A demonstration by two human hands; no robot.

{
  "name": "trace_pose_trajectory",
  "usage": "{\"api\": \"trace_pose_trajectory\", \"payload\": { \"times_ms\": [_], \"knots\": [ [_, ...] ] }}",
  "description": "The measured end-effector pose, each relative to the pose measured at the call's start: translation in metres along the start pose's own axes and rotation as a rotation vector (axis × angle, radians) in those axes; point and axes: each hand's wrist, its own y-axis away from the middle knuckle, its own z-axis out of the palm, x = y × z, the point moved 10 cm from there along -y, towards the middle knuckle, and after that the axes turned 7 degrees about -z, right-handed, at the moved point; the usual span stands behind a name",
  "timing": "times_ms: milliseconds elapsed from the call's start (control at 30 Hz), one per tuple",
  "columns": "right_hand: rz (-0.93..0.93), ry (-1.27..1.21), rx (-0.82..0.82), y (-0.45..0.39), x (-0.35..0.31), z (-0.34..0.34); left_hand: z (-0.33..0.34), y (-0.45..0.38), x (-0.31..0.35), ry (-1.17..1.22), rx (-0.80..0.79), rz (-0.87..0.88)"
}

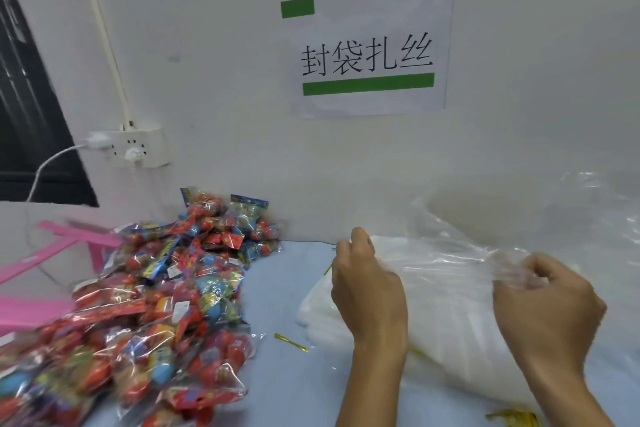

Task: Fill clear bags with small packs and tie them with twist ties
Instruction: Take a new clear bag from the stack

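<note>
The left hand pinches one edge of a clear bag. The right hand has its fingers curled round the other edge, with crinkly plastic bunched inside them. The thin bag is stretched between the two hands, just above a soft white stack of bags that lies under both hands.

It looks like the person is pulling one bag free and trying to open its mouth. To do this well, rub the two thin layers apart with thumb and finger, then pull gently sideways so the plastic does not rip. Keep hold of only one bag, because these bags stick to each other.

The small packs sit in a big shiny red and blue heap, well off to the left of the left hand. Once the bag is open, one hand should keep the mouth wide while the other reaches over to that heap.

A gold twist tie lies on the blue table, just left of the left wrist. More twist ties lie below the right arm, easy to grab later.
</note>
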Motion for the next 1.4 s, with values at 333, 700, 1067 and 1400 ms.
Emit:
{"api": "trace_pose_trajectory", "payload": {
  "times_ms": [333,700,1067,1400],
  "knots": [
    [0.249,-0.190,-0.500,0.022,0.038,0.054,-0.003,-0.016,-0.035,-0.005,-0.163,-0.106],
    [0.436,-0.392,-0.391,0.005,0.053,0.037,-0.019,-0.077,-0.057,-0.320,-0.409,0.031],
    [-0.304,-0.217,0.155,-0.007,-0.056,-0.026,-0.061,-0.123,-0.108,-0.913,-0.160,0.111],
    [0.598,-0.977,-0.767,0.091,-0.049,0.112,0.007,0.003,0.038,0.368,-0.662,0.180]
  ]
}}
